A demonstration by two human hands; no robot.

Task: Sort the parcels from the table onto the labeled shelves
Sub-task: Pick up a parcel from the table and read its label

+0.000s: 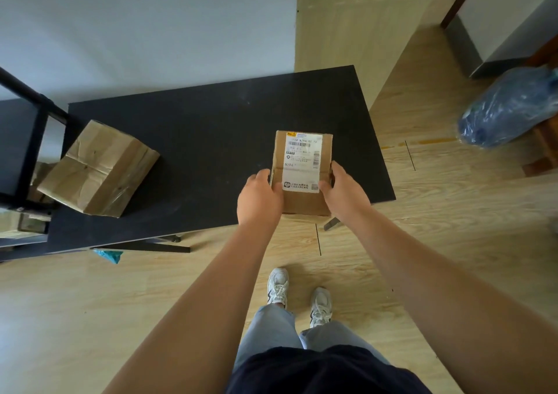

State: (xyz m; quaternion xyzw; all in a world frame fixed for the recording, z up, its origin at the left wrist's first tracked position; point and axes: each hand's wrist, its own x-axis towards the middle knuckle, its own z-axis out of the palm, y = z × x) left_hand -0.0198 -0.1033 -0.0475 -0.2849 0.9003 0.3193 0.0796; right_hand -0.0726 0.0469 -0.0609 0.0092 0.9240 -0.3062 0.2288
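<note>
Black worktop (211, 127): bigger crumpled box (99, 168) sits at its left end, next to the shelf frame (33, 140). Small labelled parcel (302, 170) is at the near-right edge, long axis pointing away from the person, label up. Left hand (259, 200) and right hand (344, 194) clamp its near end from opposite sides, a two-hand grip w/ both equally close, so the shelf lies left of the grip.

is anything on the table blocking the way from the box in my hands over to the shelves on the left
Yes. A larger taped box sits at the table's left end, between the labeled box and the shelf frame.
</note>
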